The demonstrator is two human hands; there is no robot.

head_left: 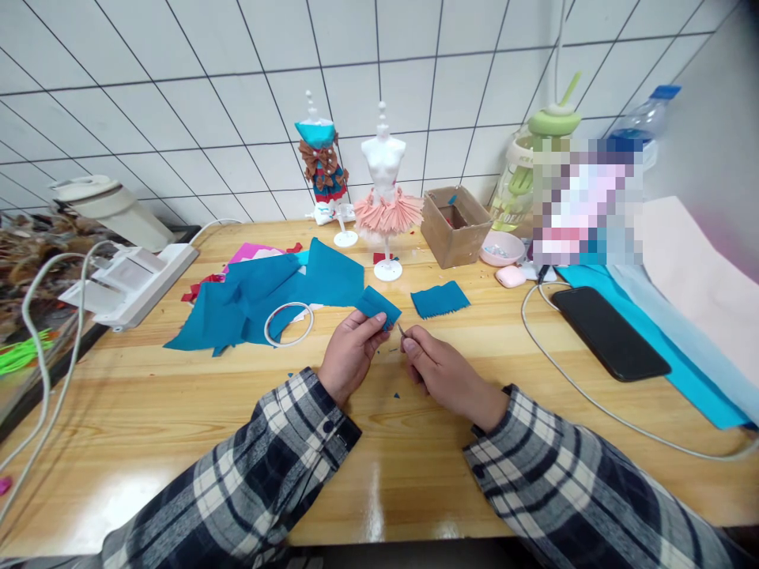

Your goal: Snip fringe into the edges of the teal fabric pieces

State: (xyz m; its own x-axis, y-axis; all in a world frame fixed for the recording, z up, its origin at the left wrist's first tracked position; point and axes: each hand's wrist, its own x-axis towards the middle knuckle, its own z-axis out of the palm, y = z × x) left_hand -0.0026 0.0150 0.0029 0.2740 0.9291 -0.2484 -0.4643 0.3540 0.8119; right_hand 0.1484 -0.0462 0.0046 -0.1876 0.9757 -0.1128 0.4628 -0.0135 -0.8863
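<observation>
- Head view, surface: wood-grain tabletop (237,450) against a white tiled wall (249,150).
- Left hand: small blue piece (379,303) pinched between thumb and fingers, above the table's middle.
- Right hand: the left hand (347,356) faces the right hand (444,371), which is closed narrowly on a slim metal tool (402,330); the tool type cannot be confirmed. Its tip is at or near the piece's lower corner.
- Handling: grip close to the worked edge; thin material will probably fold if unsupported. Keep fingertips off the tool's line and use short, even strokes.
- Reference: fringed blue piece (439,300) lies flat beyond the right hand.
- Containers: cardboard box (468,243), open, red and blue scraps visible; pink bowl (501,259), small pale items, unidentifiable; green-lidded bottle (510,188), yellowish liquid.
</observation>
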